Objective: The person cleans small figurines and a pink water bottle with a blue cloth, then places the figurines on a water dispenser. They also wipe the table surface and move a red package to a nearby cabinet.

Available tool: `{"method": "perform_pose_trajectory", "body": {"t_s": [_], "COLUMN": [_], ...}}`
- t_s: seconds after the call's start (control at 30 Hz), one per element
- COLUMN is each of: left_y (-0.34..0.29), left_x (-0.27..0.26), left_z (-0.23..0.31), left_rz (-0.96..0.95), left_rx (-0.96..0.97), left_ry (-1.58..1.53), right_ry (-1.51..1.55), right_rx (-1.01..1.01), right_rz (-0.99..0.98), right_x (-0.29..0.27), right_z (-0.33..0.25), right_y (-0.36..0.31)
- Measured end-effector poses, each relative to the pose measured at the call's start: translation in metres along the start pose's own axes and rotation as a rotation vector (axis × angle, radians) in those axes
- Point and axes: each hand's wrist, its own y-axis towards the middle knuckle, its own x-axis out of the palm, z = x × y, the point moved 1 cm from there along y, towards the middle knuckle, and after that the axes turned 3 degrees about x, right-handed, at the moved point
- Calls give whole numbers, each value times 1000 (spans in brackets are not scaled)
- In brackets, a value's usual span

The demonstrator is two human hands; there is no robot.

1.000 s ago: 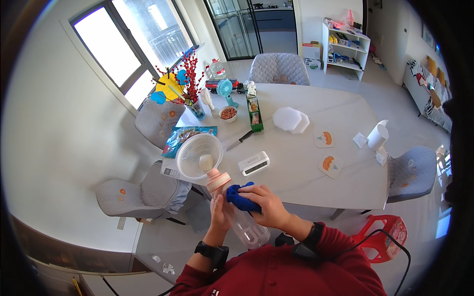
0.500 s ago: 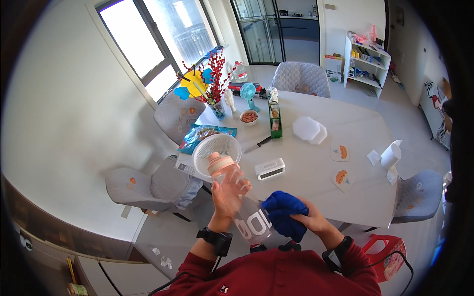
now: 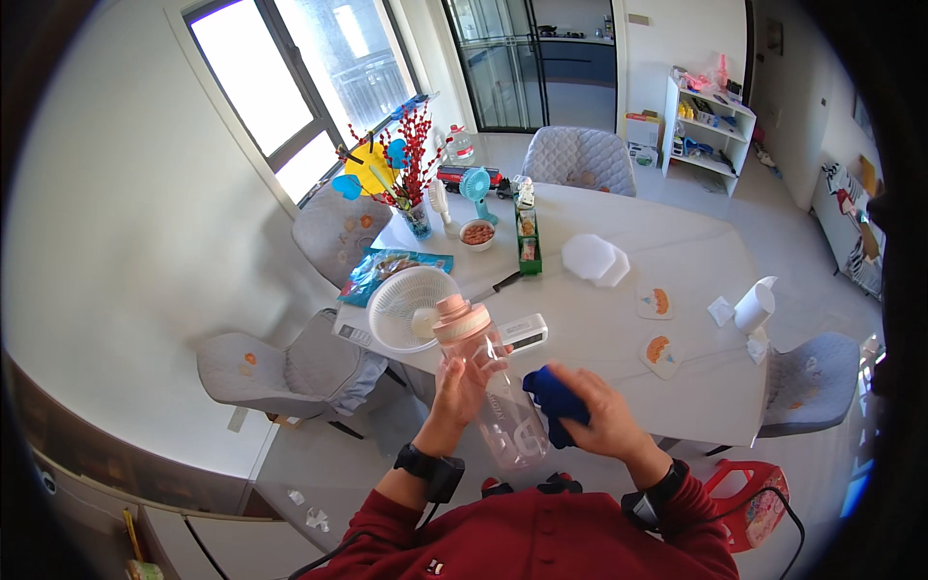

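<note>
My left hand (image 3: 462, 387) is closed around the upper part of a clear pink water bottle (image 3: 509, 425), its pink screw lid (image 3: 461, 319) on and tilted away from me. In my right hand (image 3: 607, 418) is a bunched dark blue cloth (image 3: 555, 396), next to the bottle's lower side; whether it touches the wall I cannot tell. Beyond the bottle, near the table edge, lie a white plastic basket (image 3: 385, 307) and a white digital clock (image 3: 527, 332), partly covered by the bottle and my fingers.
The white table (image 3: 619, 387) holds a knife (image 3: 503, 283), a green box (image 3: 529, 253), a bowl of nuts (image 3: 477, 235), a teal fan (image 3: 477, 186), a vase of red berries (image 3: 416, 220), white lids (image 3: 592, 259) and a paper roll (image 3: 754, 307). Grey chairs (image 3: 817, 372) surround it; a red stool (image 3: 752, 507) stands at right.
The bottle has turned, so its printed side faces differently, and it stands a little more upright. My right hand has come round over the cloth, covering more of it.
</note>
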Motion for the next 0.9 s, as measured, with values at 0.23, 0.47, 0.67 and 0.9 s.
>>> {"method": "perform_pose_trajectory", "body": {"t_s": [0.23,0.47,0.67,0.9], "left_y": [3,2,1,-9], "left_x": [11,4,-2,4], "left_z": [1,-3,-9,-34], "left_rz": [-9,59,197,140], "left_rx": [38,-52,-256,-225], "left_ry": [92,64,-111,-188], "right_ry": [-356,-362,79,-65], "right_rx": [-76,-129,-28,-271], "right_rz": [-51,-82,241,241], "right_x": [11,8,-2,10], "right_z": [-21,-18,-12,-26], "right_y": [3,0,9,35]}}
